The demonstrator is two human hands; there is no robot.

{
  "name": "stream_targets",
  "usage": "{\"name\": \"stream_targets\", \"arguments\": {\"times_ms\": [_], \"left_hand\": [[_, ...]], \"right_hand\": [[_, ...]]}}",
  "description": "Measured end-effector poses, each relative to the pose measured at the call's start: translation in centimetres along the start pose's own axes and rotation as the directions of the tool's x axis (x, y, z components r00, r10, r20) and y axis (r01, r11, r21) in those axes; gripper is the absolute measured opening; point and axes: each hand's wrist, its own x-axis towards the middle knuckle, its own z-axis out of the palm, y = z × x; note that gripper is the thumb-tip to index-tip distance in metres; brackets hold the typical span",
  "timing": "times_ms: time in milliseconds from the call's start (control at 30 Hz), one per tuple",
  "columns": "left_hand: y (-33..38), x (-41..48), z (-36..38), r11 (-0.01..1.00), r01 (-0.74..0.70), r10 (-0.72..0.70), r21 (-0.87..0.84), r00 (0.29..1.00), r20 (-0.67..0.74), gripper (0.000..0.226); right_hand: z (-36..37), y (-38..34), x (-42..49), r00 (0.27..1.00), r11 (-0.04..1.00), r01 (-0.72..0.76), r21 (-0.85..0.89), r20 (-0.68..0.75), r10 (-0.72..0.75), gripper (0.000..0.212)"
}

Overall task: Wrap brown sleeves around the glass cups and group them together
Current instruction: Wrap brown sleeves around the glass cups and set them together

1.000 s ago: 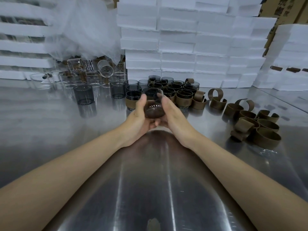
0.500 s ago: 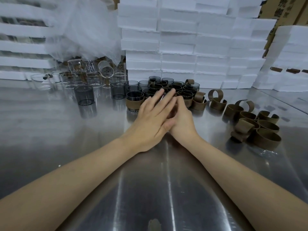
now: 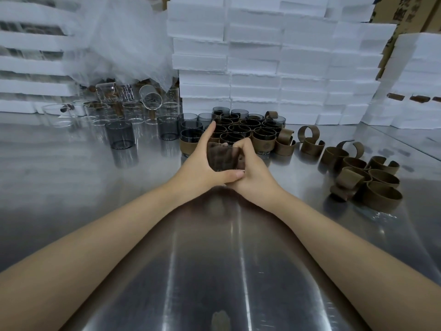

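A dark glass cup (image 3: 224, 157) with a brown sleeve on it stands on the steel table, held between my two hands. My left hand (image 3: 202, 163) cups its left side, thumb under its near edge. My right hand (image 3: 250, 170) presses on its right side with fingers curled. Just behind it stands a tight group of sleeved dark cups (image 3: 243, 132). Loose brown sleeves (image 3: 372, 180) lie in a pile to the right. Bare smoky cups (image 3: 120, 137) stand to the left.
Clear glasses (image 3: 133, 108) crowd the far left under a sheet of white plastic wrap (image 3: 124, 39). Stacks of white foam boxes (image 3: 274, 68) wall off the back. The steel table (image 3: 214, 271) stretches toward me between my forearms.
A second ago I held the cup tilted, bottom toward me. Then my left hand covered it flat. Now both hands grip its sides and the cup stands upright on the table.
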Motion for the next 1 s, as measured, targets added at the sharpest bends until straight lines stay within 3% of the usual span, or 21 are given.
{"name": "stream_targets", "arguments": {"times_ms": [100,233,300,400,467,567,667,767,833,933,1000], "left_hand": [[-0.2,0.2,-0.3,0.985,0.071,-0.053,-0.157,0.991,0.119,0.132],[-0.5,0.3,-0.1,0.972,0.098,-0.052,-0.212,0.976,0.212,0.124],[-0.7,0.4,0.0,0.961,0.096,-0.036,-0.259,0.973,0.229,0.111],[-0.9,0.4,0.1,0.952,0.071,-0.003,-0.297,0.974,0.225,0.084],[-0.8,0.4,0.2,0.939,0.076,-0.013,-0.335,0.982,0.187,0.081],[-1.0,0.5,0.3,0.893,0.094,-0.036,-0.44,0.99,0.138,0.088],[-1.1,0.6,0.5,0.848,0.082,-0.058,-0.523,0.996,0.063,0.073],[-0.9,0.7,0.6,0.831,0.067,-0.071,-0.552,0.997,0.014,0.063],[-0.8,0.5,0.6,0.854,0.062,-0.05,-0.517,0.998,0.037,0.06],[-0.7,0.3,0.6,0.879,0.07,-0.042,-0.472,0.997,0.069,0.074],[-0.9,0.4,0.5,0.867,0.096,-0.07,-0.49,0.995,0.071,0.09]], "right_hand": [[-0.3,-0.1,0.0,0.998,0.996,-0.039,0.08,0.046,0.035,0.052],[-0.5,-0.4,-0.1,0.99,0.984,-0.121,0.13,0.094,0.109,0.048],[-0.3,-0.7,0.0,0.981,0.977,-0.183,0.111,0.09,0.174,0.047],[0.1,-1.5,0.1,0.957,0.931,-0.29,0.221,0.1,0.274,0.048],[0.1,-1.7,0.2,0.958,0.954,-0.283,0.1,0.08,0.275,0.047],[-0.6,-1.4,0.2,0.974,0.931,-0.19,-0.31,0.056,0.218,0.048],[-1.7,-1.2,0.2,0.983,0.732,-0.145,-0.666,-0.01,0.185,0.04],[-3.3,-1.0,0.7,0.964,0.541,-0.26,-0.8,-0.18,0.198,0.035],[-4.9,-0.8,0.9,0.918,0.351,-0.376,-0.858,-0.293,0.268,0.039],[-7.4,-0.5,0.6,0.726,0.092,-0.557,-0.826,-0.43,0.537,0.052],[-8.4,-0.7,0.3,0.57,0.004,-0.614,-0.789,-0.44,0.694,0.057]]}}
